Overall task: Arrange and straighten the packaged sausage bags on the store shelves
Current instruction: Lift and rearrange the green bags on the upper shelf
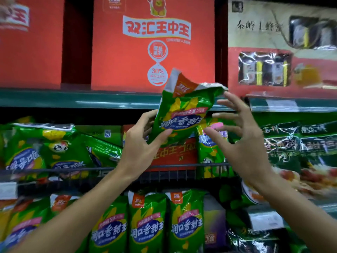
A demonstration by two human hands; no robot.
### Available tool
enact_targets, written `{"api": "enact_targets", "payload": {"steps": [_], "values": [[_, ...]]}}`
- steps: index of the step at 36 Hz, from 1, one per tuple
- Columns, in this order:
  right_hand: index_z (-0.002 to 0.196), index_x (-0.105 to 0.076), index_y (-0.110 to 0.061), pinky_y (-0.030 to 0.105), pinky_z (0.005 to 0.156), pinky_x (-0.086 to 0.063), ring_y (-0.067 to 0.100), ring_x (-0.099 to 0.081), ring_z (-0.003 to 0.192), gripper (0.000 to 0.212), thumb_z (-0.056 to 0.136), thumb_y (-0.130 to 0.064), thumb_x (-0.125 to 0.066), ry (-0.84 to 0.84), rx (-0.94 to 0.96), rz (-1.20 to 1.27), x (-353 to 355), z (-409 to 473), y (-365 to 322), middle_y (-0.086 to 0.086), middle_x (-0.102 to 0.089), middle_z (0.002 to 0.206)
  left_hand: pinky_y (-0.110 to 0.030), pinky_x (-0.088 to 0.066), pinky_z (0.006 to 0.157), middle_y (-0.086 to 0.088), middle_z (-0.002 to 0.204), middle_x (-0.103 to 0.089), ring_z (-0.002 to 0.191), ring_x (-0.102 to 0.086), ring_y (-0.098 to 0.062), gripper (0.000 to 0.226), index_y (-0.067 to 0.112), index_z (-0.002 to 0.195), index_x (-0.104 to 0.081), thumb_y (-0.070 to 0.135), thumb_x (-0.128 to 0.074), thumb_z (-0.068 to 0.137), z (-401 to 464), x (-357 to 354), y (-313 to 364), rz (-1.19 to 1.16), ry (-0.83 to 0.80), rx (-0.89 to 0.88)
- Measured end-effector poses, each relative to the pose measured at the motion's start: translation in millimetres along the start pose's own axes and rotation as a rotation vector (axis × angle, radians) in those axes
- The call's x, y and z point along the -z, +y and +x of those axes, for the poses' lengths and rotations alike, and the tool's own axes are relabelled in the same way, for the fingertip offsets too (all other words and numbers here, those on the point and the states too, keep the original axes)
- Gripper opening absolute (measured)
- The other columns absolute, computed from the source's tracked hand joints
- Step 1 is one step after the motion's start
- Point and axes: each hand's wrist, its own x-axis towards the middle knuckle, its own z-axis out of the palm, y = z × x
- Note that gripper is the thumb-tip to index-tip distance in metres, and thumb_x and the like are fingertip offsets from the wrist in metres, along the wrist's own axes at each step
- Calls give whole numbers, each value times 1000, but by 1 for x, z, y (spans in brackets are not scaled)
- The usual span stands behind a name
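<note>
My left hand (pixel 142 141) grips a green sausage bag (pixel 184 110) by its lower left part, thumb on the front, and holds it upright in front of the middle shelf. To the bag's right my right hand (pixel 240 137) is spread with straight fingers, and I cannot tell whether it touches the bag. Behind the held bag a red box (pixel 175 154) and another green bag (pixel 211 152) stand on the middle shelf. Several green bags (pixel 45 148) lie tilted and jumbled at the left of that shelf.
A wire rail (pixel 91 169) fronts the middle shelf. Below it, green bags (pixel 147 223) stand upright in a row. Large red cartons (pixel 153 42) fill the top shelf. Dark green packs (pixel 295 143) sit at the right.
</note>
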Motion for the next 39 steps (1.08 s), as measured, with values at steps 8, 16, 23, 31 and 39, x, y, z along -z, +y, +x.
{"api": "enact_targets", "payload": {"steps": [8,16,23,31,39], "values": [[121,-55,-49,10,86,-52,-7,-70,99,34,91,-38,-67,-178,-190,153,-32,-17,29,-39,-66,113,-38,-57,99,9,128,-68,123,-65,-15,43,23,138,-52,32,-68,99,-11,-10,-14,-100,-67,144],[108,-63,-45,20,64,-58,4,-74,76,18,92,-39,-69,-171,-326,179,-49,-27,56,-25,-74,97,-33,-55,104,17,133,-67,126,-63,-6,47,35,138,-52,39,-70,95,-8,-10,-28,-78,-166,313],[120,-72,-13,17,69,-57,-1,-73,73,33,94,-32,-73,-189,-375,49,-54,-43,70,-17,-75,84,-34,-50,103,14,122,-70,115,-64,-4,31,28,129,-60,36,-68,99,-4,-12,-35,348,-301,384],[124,-72,-20,17,80,-55,1,-71,89,42,85,-30,-84,-66,-348,18,-46,-43,57,-17,-74,102,-35,-50,99,9,127,-66,117,-61,-12,29,26,131,-47,35,-57,105,-14,-20,-27,388,-333,426],[132,-66,-18,9,104,-36,3,-55,119,42,91,-21,-78,-68,-167,-177,-34,-52,65,-10,-65,124,-42,-48,58,-9,82,-66,65,-64,-22,51,9,144,-32,44,-43,109,-13,-31,-29,488,-388,514]]}}
